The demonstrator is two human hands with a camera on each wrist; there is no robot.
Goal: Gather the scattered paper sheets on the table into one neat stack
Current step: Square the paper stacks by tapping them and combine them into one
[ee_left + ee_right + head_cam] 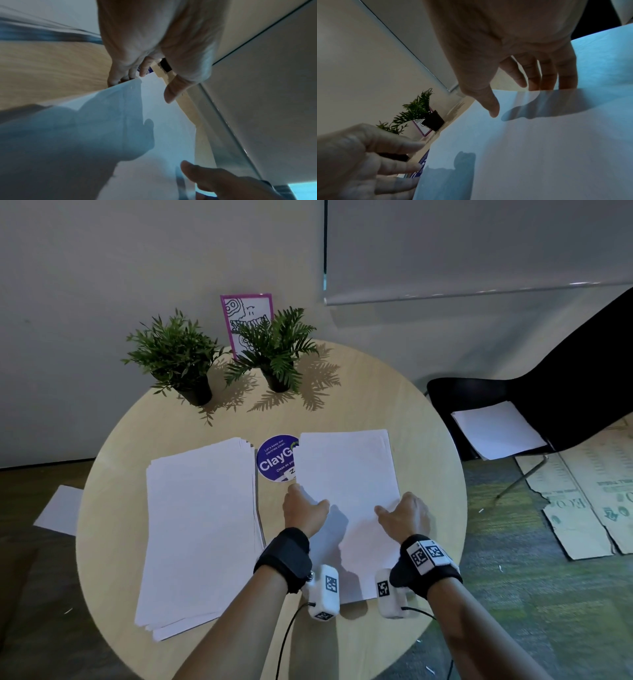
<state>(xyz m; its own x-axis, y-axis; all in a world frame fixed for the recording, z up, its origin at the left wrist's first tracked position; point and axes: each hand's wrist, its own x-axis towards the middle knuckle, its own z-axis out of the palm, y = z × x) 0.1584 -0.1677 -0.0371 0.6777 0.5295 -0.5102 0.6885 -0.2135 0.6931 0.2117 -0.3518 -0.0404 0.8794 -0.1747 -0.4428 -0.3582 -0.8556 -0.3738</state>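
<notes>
Two piles of white paper lie on the round wooden table (428, 422). The left pile (202, 525) is thick, with its edges fanned unevenly. The right pile (346, 474) lies between my hands. My left hand (305, 498) is at that pile's left edge; its fingertips (120, 81) touch the edge and the thumb (171, 94) hovers above the sheet. My right hand (400, 505) is at the right edge. Its straight fingers (546, 78) go down behind a slightly raised paper edge (539, 93), and the thumb (491, 108) hangs just over the sheet.
Two potted plants (178, 361) (277, 350) and a framed card (246, 316) stand at the table's far side. A blue round sticker (274, 460) shows between the piles. More sheets lie on a black chair (496, 429) at right and one on the floor (58, 511) at left.
</notes>
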